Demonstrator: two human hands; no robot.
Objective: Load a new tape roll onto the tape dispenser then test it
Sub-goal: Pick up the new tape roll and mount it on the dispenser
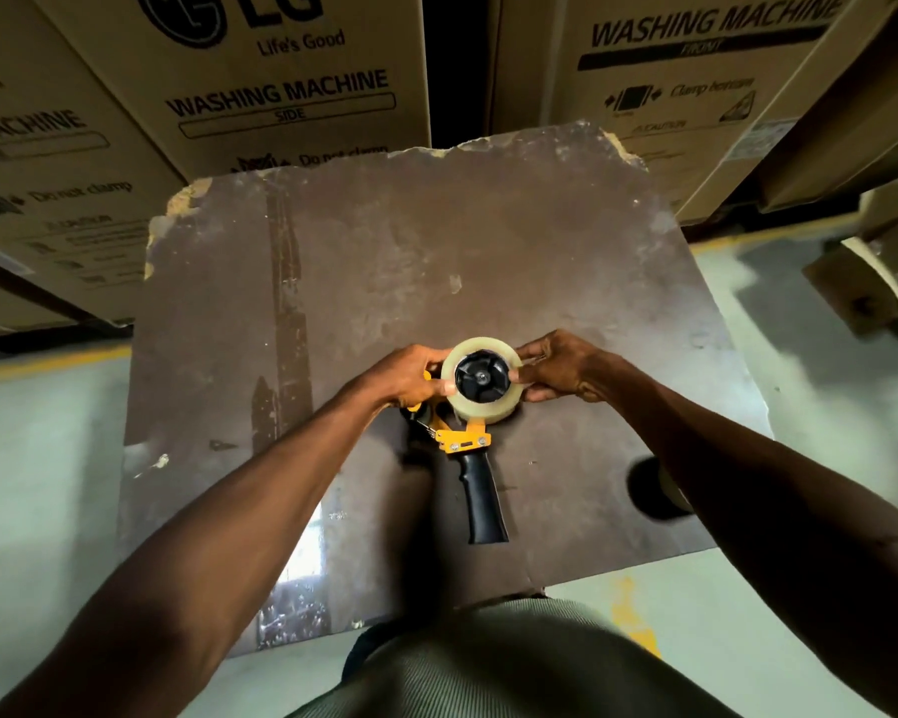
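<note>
A yellow tape dispenser (462, 437) with a black handle lies on a worn brown board (384, 261), handle pointing toward me. A clear tape roll (504, 357) sits around the dispenser's black hub. My left hand (410, 375) grips the roll's left side and the yellow frame beside it. My right hand (556, 367) pinches the roll's right edge. A second roll (651, 487) lies on the board at the right, partly hidden behind my right forearm.
Big cardboard washing-machine boxes (281, 85) stand close behind the board. More cardboard pieces (867, 282) lie at the right. Grey floor with yellow lines (638, 614) surrounds the board. My torso is at its near edge.
</note>
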